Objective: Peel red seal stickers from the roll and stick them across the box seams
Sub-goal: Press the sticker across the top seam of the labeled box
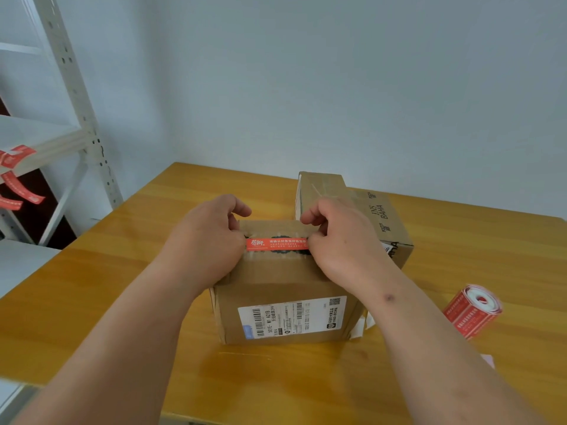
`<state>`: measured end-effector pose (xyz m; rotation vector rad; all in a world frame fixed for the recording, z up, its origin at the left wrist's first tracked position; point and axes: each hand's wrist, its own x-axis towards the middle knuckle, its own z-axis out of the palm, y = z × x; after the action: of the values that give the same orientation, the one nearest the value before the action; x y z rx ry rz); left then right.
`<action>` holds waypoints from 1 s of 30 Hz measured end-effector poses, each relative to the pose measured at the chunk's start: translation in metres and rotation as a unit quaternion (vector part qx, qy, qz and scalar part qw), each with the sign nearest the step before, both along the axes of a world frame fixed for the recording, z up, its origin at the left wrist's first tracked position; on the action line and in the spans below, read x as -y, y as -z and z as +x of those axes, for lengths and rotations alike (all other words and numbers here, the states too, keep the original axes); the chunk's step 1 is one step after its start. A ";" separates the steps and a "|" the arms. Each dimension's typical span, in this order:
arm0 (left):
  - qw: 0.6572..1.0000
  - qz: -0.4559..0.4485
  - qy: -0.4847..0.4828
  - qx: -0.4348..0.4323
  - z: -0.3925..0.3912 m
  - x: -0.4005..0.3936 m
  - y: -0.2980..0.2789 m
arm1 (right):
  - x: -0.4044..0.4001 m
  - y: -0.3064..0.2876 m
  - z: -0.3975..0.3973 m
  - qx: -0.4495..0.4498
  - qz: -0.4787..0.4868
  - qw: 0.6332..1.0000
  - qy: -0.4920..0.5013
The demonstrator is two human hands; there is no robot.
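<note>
Both hands, the left hand [211, 237] and right hand [337, 237], pinch the ends of the red sticker [276, 243] on top of the front box [285, 302]; I would keep it tight, lower it straight across the seam, then rub it flat from the middle outward.

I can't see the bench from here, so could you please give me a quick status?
Both hands, left and right, pinching red sticker ends on front box. Sticker lying across taped seam. Roll idle at right. Nothing blocking.
</note>
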<state>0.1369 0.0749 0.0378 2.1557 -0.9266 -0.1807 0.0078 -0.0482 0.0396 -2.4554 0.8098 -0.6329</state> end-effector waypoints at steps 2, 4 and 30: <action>1.000 -0.002 -0.002 -0.001 -0.001 -0.001 -0.001 | -0.001 -0.001 -0.001 0.013 -0.006 1.000 0.011; 1.000 -0.004 -0.001 0.001 -0.001 -0.001 -0.002 | -0.003 -0.001 -0.001 0.032 -0.017 0.999 0.014; 0.970 0.159 0.128 0.134 -0.019 -0.003 -0.006 | -0.003 0.004 -0.021 0.007 -0.035 0.997 0.062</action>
<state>0.1177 0.0781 0.0440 2.3848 -1.4172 -0.1753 -0.0136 -0.0451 0.0353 -2.4756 0.9540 -0.7342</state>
